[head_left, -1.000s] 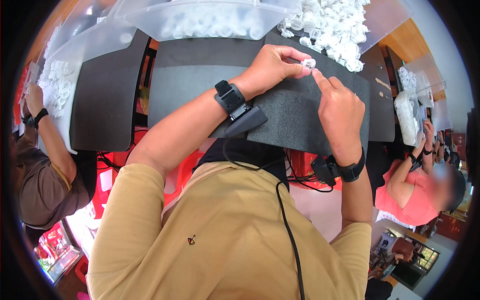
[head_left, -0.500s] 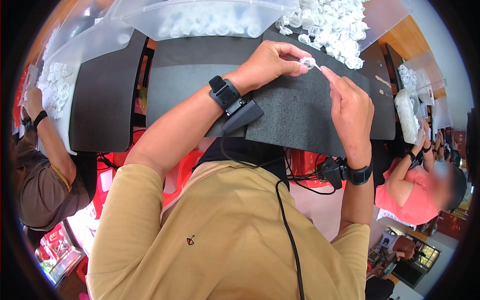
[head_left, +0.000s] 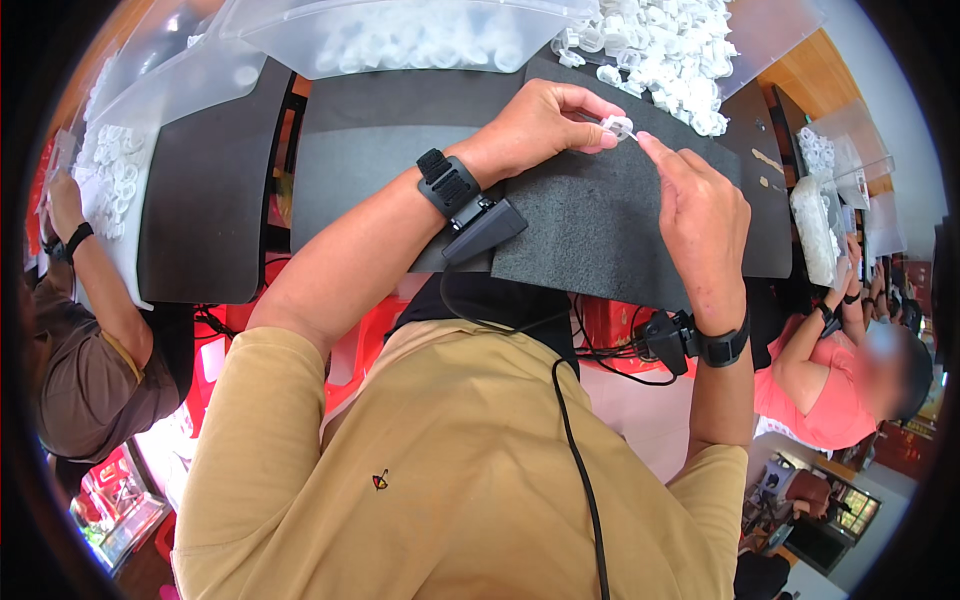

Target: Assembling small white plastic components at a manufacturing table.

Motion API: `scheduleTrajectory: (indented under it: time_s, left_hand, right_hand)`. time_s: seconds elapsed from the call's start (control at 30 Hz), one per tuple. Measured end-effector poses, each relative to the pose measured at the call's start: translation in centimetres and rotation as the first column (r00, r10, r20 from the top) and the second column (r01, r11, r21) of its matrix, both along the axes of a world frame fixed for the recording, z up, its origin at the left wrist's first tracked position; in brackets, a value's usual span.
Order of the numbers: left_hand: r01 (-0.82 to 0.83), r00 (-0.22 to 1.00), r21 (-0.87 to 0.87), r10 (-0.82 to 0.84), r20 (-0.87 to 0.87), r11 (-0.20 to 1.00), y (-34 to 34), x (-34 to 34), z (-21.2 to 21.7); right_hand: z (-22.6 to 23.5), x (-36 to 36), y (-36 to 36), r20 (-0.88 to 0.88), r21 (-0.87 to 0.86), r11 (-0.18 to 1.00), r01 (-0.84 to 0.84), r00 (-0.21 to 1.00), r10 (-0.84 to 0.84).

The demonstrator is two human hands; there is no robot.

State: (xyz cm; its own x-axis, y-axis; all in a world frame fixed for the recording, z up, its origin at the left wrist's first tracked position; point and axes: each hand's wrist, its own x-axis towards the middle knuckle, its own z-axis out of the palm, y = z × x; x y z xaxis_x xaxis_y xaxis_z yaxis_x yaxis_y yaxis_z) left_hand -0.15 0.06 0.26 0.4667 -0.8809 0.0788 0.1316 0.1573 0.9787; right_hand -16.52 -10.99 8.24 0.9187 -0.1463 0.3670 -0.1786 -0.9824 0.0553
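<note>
Between the thumb and fingers of my left hand [head_left: 560, 118] is a small white ring-shaped plastic part [head_left: 617, 127], held above a dark foam mat [head_left: 590, 220]. My right hand [head_left: 700, 200] is closed just to its right, thumb and index finger pinched on a thin white strip [head_left: 634, 136] that reaches the ring's edge. Whether the strip is part of the ring or a separate piece, I cannot tell. Black straps with small devices wrap both my wrists.
Beyond my hands lies a heap of white plastic parts [head_left: 660, 50], beside a translucent bin [head_left: 400, 40] with more. People work at tables on the left [head_left: 95, 370] and right [head_left: 815, 390]. Black cables [head_left: 580, 470] hang over my shirt and under the table edge.
My right fingertips have shifted slightly left, closer to the ring, and less of the strip shows. My left hand stays nearly still, with the ring turned a little.
</note>
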Motion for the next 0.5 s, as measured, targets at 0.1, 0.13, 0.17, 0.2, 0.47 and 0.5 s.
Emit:
scheduleTrajectory:
  time_s: [0.1,0.13,0.17,0.2,0.47,0.5]
  left_hand:
    - [-0.003,1.0,-0.002,0.003,-0.002,1.0,0.0,0.0,-0.1]
    - [0.0,1.0,-0.009,0.0,-0.003,1.0,-0.1,0.0,-0.2]
    - [0.001,1.0,-0.009,-0.001,-0.004,1.0,-0.1,0.0,-0.2]
    - [-0.004,1.0,-0.006,0.004,-0.007,1.0,-0.1,0.0,-0.2]
    - [-0.037,0.999,-0.037,0.037,-0.017,0.999,-0.3,-0.1,-0.6]
    - [-0.034,0.999,-0.009,0.034,0.011,0.999,-0.2,0.0,-0.6]
  right_hand:
    - [0.0,0.0,0.0,-0.008,-0.034,0.999,-0.003,1.0,0.003]
    - [0.1,0.0,0.0,-0.009,-0.035,0.999,-0.003,1.0,0.003]
    - [0.2,0.1,0.2,-0.03,-0.099,0.995,-0.001,1.0,-0.002]
    - [0.2,0.1,0.3,-0.051,-0.162,0.987,0.001,0.999,-0.01]
    - [-0.7,0.5,0.7,-0.061,-0.255,0.967,-0.021,0.998,0.005]
    - [-0.9,0.5,0.7,-0.062,-0.261,0.965,-0.015,0.998,-0.001]
